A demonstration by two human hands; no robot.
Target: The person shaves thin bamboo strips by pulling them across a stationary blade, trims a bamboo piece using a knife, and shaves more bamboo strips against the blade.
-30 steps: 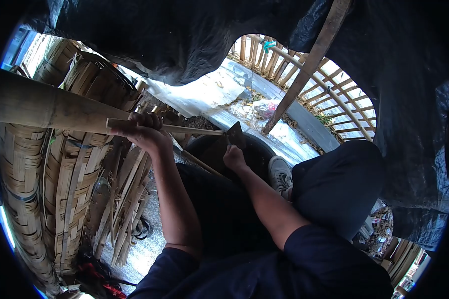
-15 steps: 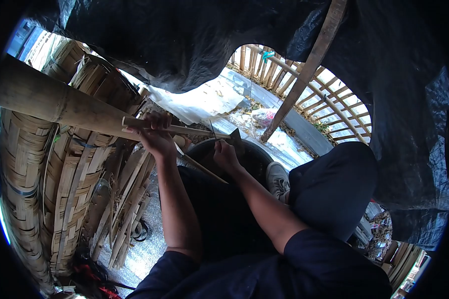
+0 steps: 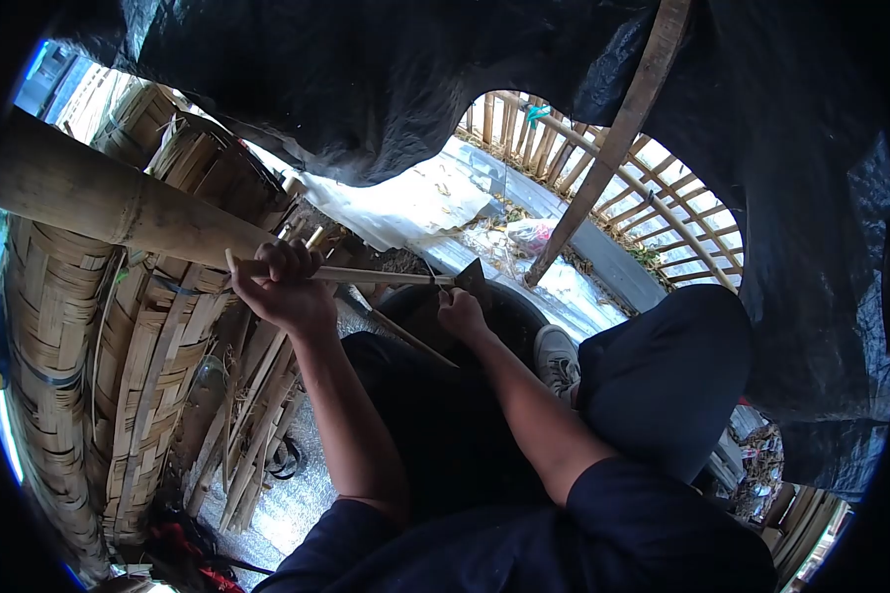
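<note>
My left hand (image 3: 289,287) is closed round a pale bamboo strip (image 3: 381,277), its thumb side toward the thick bamboo pole (image 3: 168,219). Rightward, the strip runs to my right hand (image 3: 462,314). That hand is closed, with what looks like a thin knife (image 3: 429,268) standing up from it, seen nearly edge-on; its handle is hidden in the fingers. Just past the right hand, a dark pointed piece (image 3: 472,281) rises at the strip's end; its kind is unclear. Both hands are above the rim of a dark round tub (image 3: 526,308).
Woven bamboo rolls (image 3: 59,356) and split bamboo slats (image 3: 252,425) stand on the left. Black plastic sheeting (image 3: 297,89) hangs in front, beside a slanting wooden post (image 3: 613,143). A bamboo lattice fence (image 3: 663,203) lies beyond. My shoe (image 3: 557,356) is right of the tub.
My left hand has moved left and slightly down with the bamboo strip. My right hand has shifted a little to the right and stays closed beside the strip's far end.
</note>
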